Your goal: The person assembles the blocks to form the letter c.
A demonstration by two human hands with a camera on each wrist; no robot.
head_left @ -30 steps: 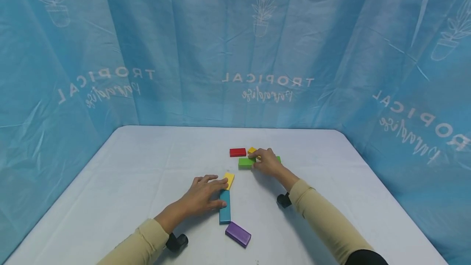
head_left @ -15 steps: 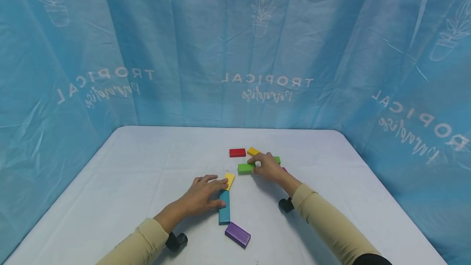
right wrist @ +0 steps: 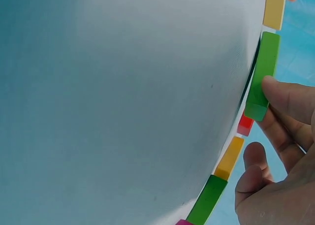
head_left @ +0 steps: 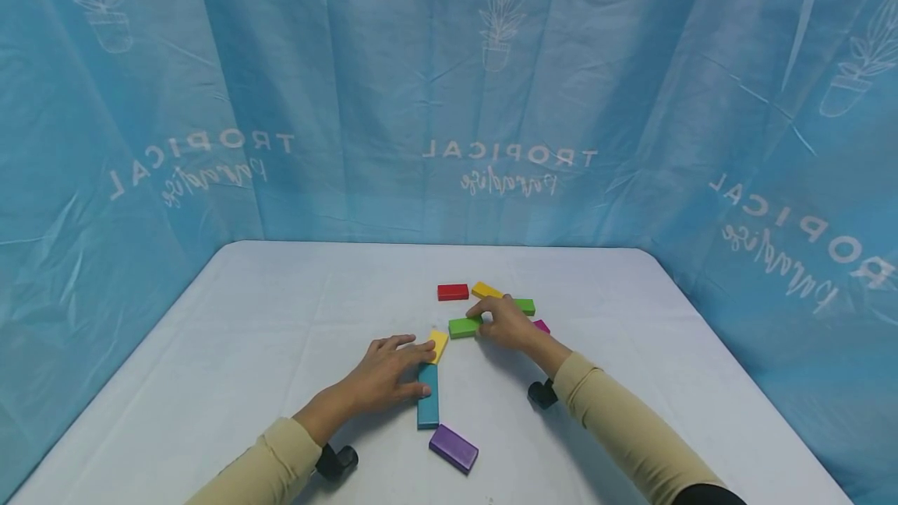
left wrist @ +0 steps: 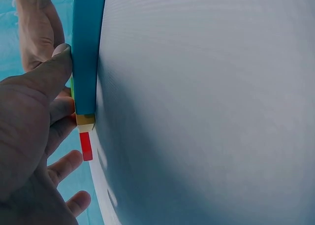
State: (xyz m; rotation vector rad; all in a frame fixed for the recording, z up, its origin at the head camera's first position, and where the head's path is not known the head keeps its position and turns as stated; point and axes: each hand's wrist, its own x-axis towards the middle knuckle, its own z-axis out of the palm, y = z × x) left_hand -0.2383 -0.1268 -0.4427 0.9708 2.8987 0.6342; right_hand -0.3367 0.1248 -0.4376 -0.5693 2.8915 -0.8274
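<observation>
A green block (head_left: 461,327) is pinched between the thumb and fingers of my right hand (head_left: 507,323), low over the white table. In the right wrist view, the thumb lies along one side of this green block (right wrist: 262,77), whose far end points at a yellow block (right wrist: 274,8). My left hand (head_left: 393,371) has its fingers extended. Its index fingertip touches the yellow block (head_left: 438,341), and its thumb touches the teal block (head_left: 428,410), which stands end to end with the yellow one. The left wrist view shows the thumb against the teal block's side (left wrist: 87,52).
Just right of the teal block's near end lies a purple block (head_left: 454,449). Farther back are a red block (head_left: 453,292), another yellow block (head_left: 484,290), a second green block (head_left: 525,306) and a magenta block (head_left: 542,326). A blue printed curtain (head_left: 379,100) surrounds the table's back and sides.
My right hand has drawn the green block nearer and slightly left, toward the yellow block by the left hand. The magenta block has come into sight. My left hand stays in place.
</observation>
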